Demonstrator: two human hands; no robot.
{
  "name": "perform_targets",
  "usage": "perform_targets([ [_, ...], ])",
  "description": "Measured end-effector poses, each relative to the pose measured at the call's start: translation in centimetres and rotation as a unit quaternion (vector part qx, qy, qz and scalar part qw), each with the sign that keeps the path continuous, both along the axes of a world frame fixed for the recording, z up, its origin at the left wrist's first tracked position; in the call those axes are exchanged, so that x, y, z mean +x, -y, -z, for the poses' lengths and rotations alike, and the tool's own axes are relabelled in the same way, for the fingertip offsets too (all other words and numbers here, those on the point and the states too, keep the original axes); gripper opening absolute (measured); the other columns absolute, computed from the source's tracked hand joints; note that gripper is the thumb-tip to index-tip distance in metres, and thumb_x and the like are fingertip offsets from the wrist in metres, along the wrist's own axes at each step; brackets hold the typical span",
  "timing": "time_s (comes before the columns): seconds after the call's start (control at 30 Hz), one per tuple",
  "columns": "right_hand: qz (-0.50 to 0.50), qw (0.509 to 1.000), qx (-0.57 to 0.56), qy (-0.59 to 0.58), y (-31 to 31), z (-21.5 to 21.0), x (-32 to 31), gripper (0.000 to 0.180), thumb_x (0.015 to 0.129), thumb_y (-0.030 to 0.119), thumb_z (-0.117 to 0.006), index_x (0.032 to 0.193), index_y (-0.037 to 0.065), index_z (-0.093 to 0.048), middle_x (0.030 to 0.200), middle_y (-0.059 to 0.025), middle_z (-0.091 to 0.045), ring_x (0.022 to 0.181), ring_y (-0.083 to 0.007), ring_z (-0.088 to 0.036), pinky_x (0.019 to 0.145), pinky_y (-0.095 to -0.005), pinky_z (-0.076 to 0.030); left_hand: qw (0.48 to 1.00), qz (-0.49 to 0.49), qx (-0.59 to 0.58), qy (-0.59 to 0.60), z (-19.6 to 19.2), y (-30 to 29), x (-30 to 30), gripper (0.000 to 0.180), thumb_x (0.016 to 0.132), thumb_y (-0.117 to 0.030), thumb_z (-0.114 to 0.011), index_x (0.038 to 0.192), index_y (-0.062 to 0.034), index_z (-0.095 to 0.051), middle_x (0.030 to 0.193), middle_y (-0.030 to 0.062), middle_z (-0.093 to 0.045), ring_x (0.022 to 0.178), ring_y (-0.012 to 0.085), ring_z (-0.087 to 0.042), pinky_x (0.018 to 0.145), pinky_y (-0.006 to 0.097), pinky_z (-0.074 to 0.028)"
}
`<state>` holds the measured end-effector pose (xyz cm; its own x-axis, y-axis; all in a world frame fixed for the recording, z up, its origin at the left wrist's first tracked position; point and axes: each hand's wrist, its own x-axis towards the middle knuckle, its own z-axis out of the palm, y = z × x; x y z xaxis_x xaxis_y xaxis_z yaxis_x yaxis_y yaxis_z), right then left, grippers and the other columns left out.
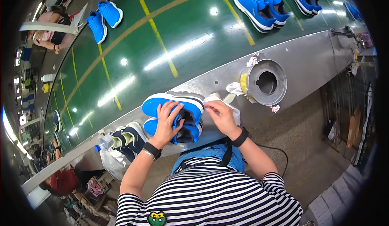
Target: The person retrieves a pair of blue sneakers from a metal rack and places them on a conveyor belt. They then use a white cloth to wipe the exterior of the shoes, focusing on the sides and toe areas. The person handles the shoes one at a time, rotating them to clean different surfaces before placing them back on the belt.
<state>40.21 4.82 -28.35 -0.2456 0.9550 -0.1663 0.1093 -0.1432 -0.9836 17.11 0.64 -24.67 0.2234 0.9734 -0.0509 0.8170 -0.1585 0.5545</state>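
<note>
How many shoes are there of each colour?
Bright blue shoes on the green belt: 6, a pair at the far left and four at the top right.
Bright blue shoes under the left hand: 2.
Dark navy shoes with pale lining on the metal ledge: 2.
Total: 10

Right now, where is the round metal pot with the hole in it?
In the head view, the round metal pot sits on the steel ledge, up and right of the right hand, with a white cloth beside it.
</note>
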Motion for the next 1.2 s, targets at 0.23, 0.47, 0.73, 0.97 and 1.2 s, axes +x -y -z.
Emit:
perform_targets([
  [0.23,-0.156,0.978,0.105,0.089,-2.5,0.7,-0.7,0.021,0.082,-0.001,-0.066,0.102,0.003,-0.068,0.092,-0.0125,-0.066,0.083,-0.0269,-0.066,0.070,-0.0339,-0.052,1.000,-0.014,-0.014,0.007,-0.4,-0.3,0.2,0.060,0.071,-0.009,-0.073,0.128,-0.0144,-0.055,0.129,0.0096,-0.051,0.125,0.0340,-0.045,0.107,0.057,-0.024],
  [0.47,-0.260,0.961,0.064,0.069,-5.3,0.6,-0.6,0.013,0.080,-0.003,-0.064,0.092,0.002,-0.064,0.084,-0.0124,-0.058,0.076,-0.0276,-0.064,0.068,-0.0357,-0.050,1.000,-0.017,-0.018,0.014,-0.5,-0.4,0.2,0.059,0.071,-0.009,-0.073,0.128,-0.0145,-0.056,0.129,0.0093,-0.051,0.125,0.0342,-0.045,0.107,0.057,-0.024],
  [0.73,-0.267,0.948,0.133,0.113,-5.3,1.6,-1.2,0.006,0.083,0.001,-0.059,0.087,0.004,-0.056,0.085,-0.0125,-0.053,0.086,-0.0314,-0.055,0.078,-0.0380,-0.043,1.000,-0.015,-0.022,0.013,-0.2,-0.4,0.1,0.060,0.071,-0.009,-0.073,0.128,-0.0134,-0.055,0.129,0.0107,-0.051,0.126,0.0343,-0.045,0.108,0.056,-0.023],
  [0.97,-0.017,0.977,0.113,0.178,-5.1,3.3,0.4,0.005,0.086,0.003,-0.056,0.089,0.003,-0.053,0.090,-0.0156,-0.053,0.089,-0.0349,-0.052,0.078,-0.0435,-0.040,1.000,-0.022,-0.007,0.017,0.1,-0.4,-0.1,0.059,0.071,-0.010,-0.074,0.127,-0.0142,-0.056,0.128,0.0099,-0.051,0.125,0.0343,-0.044,0.107,0.058,-0.023],
  [1.2,0.000,0.874,0.173,0.455,-7.8,6.5,-0.4,0.011,0.081,0.004,-0.061,0.090,0.007,-0.056,0.090,-0.0126,-0.053,0.090,-0.0335,-0.052,0.076,-0.0444,-0.039,1.000,-0.010,-0.002,0.020,0.3,-0.6,-0.1,0.059,0.071,-0.010,-0.073,0.127,-0.0128,-0.055,0.129,0.0117,-0.051,0.126,0.0341,-0.045,0.108,0.056,-0.024],
])
